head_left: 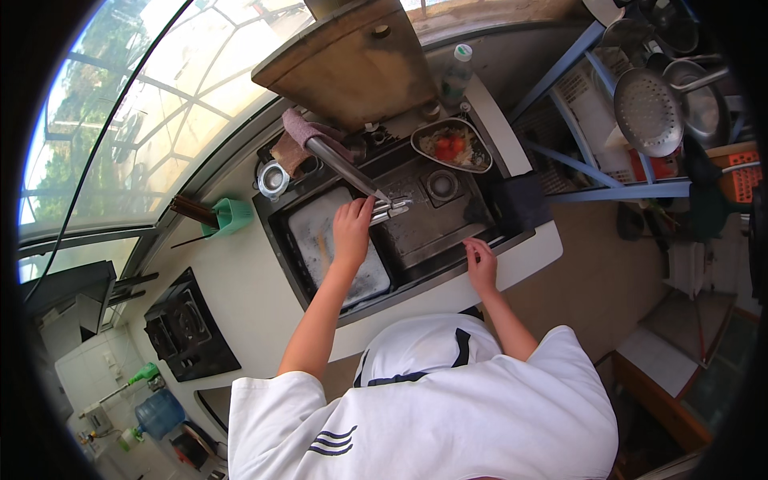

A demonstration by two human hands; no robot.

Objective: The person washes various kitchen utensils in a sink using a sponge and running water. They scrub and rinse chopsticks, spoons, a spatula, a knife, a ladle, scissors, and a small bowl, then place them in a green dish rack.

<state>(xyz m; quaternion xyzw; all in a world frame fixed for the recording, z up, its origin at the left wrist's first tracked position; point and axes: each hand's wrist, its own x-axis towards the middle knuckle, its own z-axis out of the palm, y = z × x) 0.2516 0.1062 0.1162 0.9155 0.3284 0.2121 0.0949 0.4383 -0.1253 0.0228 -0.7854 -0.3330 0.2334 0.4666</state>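
My left hand (353,231) grips several shiny metal utensils (389,211), probably cutlery, beneath the spout of the metal faucet (343,165). Water splashes around their far ends over the right sink basin (420,237). To the left, partly behind my forearm, a rectangular tub of sudsy water (309,231) fills the other basin. My right hand (482,267) hovers by the front rim of the sink, fingers loosely curled, with nothing visible in it. A round drain (443,185) lies beyond the utensils.
A corner strainer (447,166) with food scraps sits at the back right. Behind the faucet leans a large cutting board (366,72), near a plastic bottle (457,78). Left are a green utensil holder (234,217) and a gas stove (191,330). A blue-framed rack (618,192) stands right.
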